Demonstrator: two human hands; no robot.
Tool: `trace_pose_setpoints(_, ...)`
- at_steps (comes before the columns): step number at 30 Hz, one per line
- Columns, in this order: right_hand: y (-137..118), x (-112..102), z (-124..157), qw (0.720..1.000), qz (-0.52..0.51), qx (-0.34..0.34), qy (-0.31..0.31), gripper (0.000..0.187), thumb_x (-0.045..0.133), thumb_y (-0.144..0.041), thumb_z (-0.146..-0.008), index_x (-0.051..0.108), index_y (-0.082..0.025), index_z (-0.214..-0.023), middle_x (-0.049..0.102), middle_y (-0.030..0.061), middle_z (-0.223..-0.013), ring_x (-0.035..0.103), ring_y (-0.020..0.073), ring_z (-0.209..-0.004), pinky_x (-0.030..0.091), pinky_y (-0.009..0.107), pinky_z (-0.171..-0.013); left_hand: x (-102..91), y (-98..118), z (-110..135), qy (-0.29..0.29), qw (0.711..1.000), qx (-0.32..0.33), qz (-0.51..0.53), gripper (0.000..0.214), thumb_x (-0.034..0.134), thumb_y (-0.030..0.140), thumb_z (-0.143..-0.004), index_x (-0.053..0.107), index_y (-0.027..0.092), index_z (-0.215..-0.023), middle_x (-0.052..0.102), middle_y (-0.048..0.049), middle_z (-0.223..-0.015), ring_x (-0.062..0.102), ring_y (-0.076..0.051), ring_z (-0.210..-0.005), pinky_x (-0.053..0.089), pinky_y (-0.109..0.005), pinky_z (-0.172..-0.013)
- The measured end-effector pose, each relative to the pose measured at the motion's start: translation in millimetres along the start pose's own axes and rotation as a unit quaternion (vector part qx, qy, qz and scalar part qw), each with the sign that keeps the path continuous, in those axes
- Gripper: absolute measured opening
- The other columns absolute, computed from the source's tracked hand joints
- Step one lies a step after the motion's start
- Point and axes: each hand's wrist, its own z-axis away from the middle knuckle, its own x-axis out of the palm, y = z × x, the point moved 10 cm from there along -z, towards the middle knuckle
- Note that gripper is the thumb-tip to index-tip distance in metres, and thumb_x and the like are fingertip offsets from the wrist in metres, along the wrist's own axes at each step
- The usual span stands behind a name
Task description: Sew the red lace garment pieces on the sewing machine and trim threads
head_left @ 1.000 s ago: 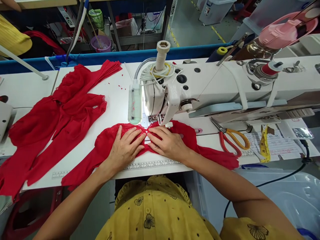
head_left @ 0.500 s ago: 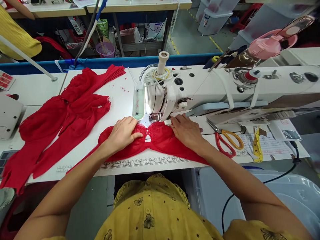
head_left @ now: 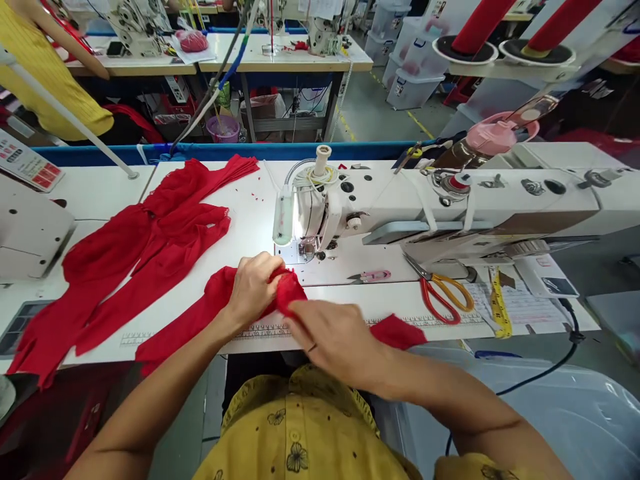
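A red lace bra (head_left: 213,300) is bunched up between my hands, just in front of the sewing machine (head_left: 390,203). My left hand (head_left: 255,287) is closed around its middle part. My right hand (head_left: 340,337), slightly blurred, is closed on the cup beside it, nearer my body. One red wing of the bra trails left across the table, and another end pokes out past my right wrist. The presser foot (head_left: 307,248) is behind my hands with no cloth under it.
More red bras (head_left: 145,240) lie in a pile on the left of the white table. Right of the needle are pink thread snips (head_left: 370,276), scissors (head_left: 443,293) with red and orange handles, and a yellow tape measure (head_left: 500,310). A person in a yellow top (head_left: 55,73) is beyond, upper left.
The bra has come out from the presser foot toward me and is now gathered up. My right hand has moved left and nearer, close to my left hand. The view has tilted upward.
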Motion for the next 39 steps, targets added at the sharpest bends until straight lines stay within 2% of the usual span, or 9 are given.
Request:
trace_pose_setpoints(2, -28.3, 12.0, -1.1, 0.991, -0.097, -0.083, -0.042, 0.028, 0.047, -0.040, -0.103, 0.065, -0.020, -0.108, 0.075, 0.0037, -0.090, 0.068, 0.0164, -0.074, 0.040, 0.026, -0.055, -7.0, -5.0, 9.3, 0.049, 0.997, -0.013, 0.062, 0.012, 0.054, 0.017, -0.089, 0.059, 0.021, -0.079, 0.060, 0.0004, -0.078, 0.056, -0.017, -0.076, 0.041, -0.034, -0.079)
trace_pose_setpoints(4, -28.3, 15.6, -4.0, 0.980, -0.167, -0.106, -0.030, 0.025, 0.047, -0.037, -0.103, 0.066, -0.021, -0.111, 0.076, 0.0030, -0.098, 0.070, 0.0149, -0.082, 0.047, 0.025, -0.063, -11.2, -14.3, 17.9, 0.075, 0.988, -0.025, 0.134, 0.010, 0.055, 0.017, -0.088, 0.060, 0.021, -0.080, 0.062, -0.0004, -0.081, 0.058, -0.017, -0.081, 0.044, -0.033, -0.079)
trace_pose_setpoints(7, 21.7, 17.2, -15.2, 0.972, -0.228, -0.005, 0.055, 0.024, 0.046, -0.025, -0.103, 0.068, -0.020, -0.112, 0.076, 0.0052, -0.102, 0.070, 0.0150, -0.089, 0.052, 0.027, -0.078, -14.7, -27.2, 27.3, 0.080, 0.974, -0.025, 0.211, 0.007, 0.057, 0.018, -0.087, 0.062, 0.021, -0.082, 0.063, -0.0021, -0.085, 0.059, -0.017, -0.084, 0.047, -0.032, -0.077)
trace_pose_setpoints(10, 58.3, 35.3, -29.0, 0.946, -0.314, 0.051, 0.059, 0.021, 0.052, -0.022, -0.098, 0.071, -0.021, -0.108, 0.076, 0.0060, -0.104, 0.070, 0.0168, -0.095, 0.054, 0.029, -0.082, -20.6, -35.2, 33.4, 0.088, 0.968, -0.023, 0.233, 0.006, 0.061, 0.022, -0.088, 0.063, 0.021, -0.082, 0.062, -0.0036, -0.088, 0.060, -0.018, -0.088, 0.050, -0.032, -0.079)
trace_pose_setpoints(18, 44.2, 84.1, -50.2, 0.836, -0.536, 0.090, -0.072, 0.018, 0.062, -0.031, -0.090, 0.070, -0.017, -0.099, 0.070, 0.0045, -0.094, 0.064, 0.0147, -0.084, 0.048, 0.021, -0.058, -24.6, -49.4, 46.1, 0.104, 0.964, -0.042, 0.242, 0.008, 0.062, 0.019, -0.086, 0.059, 0.020, -0.079, 0.061, -0.0042, -0.091, 0.061, -0.018, -0.094, 0.051, -0.033, -0.085)
trace_pose_setpoints(23, 44.3, 82.8, -49.1, 0.838, -0.528, 0.107, -0.085, 0.016, 0.061, -0.034, -0.090, 0.065, -0.018, -0.090, 0.064, 0.0026, -0.086, 0.058, 0.0131, -0.077, 0.046, 0.022, -0.057, -34.4, -52.1, 58.3, 0.117, 0.952, -0.055, 0.277, 0.017, 0.052, 0.018, -0.087, 0.056, 0.022, -0.103, 0.055, -0.0106, -0.121, 0.057, -0.021, -0.119, 0.050, -0.041, -0.103)
trace_pose_setpoints(28, 43.6, 71.2, -47.4, 0.849, -0.507, 0.107, -0.104, 0.016, 0.059, -0.034, -0.091, 0.061, -0.018, -0.087, 0.059, 0.0010, -0.081, 0.055, 0.0122, -0.073, 0.043, 0.021, -0.054, -41.4, -26.1, 66.0, 0.074, 0.966, 0.001, 0.247, 0.028, 0.055, 0.028, -0.091, 0.059, 0.024, -0.119, 0.047, -0.0135, -0.137, 0.046, -0.028, -0.136, 0.042, -0.048, -0.113)
trace_pose_setpoints(34, 39.2, 50.8, -49.0, 0.859, -0.488, 0.110, -0.108, 0.014, 0.058, -0.030, -0.091, 0.061, -0.018, -0.084, 0.058, 0.0000, -0.080, 0.052, 0.0113, -0.073, 0.038, 0.021, -0.054, -33.8, -13.2, 70.7, 0.096, 0.972, -0.012, 0.213, 0.015, 0.061, 0.032, -0.092, 0.064, 0.023, -0.104, 0.052, -0.0113, -0.131, 0.052, -0.025, -0.127, 0.046, -0.045, -0.108)
trace_pose_setpoints(39, 26.8, 44.7, -48.3, 0.830, -0.521, 0.089, -0.176, 0.021, 0.064, -0.036, -0.090, 0.067, -0.017, -0.097, 0.061, 0.0002, -0.081, 0.053, 0.0102, -0.072, 0.037, 0.019, -0.053, -34.7, -11.3, 77.4, 0.073, 0.918, -0.050, 0.386, 0.010, 0.055, 0.028, -0.096, 0.060, 0.021, -0.090, 0.063, -0.0045, -0.103, 0.061, -0.018, -0.101, 0.048, -0.037, -0.099)
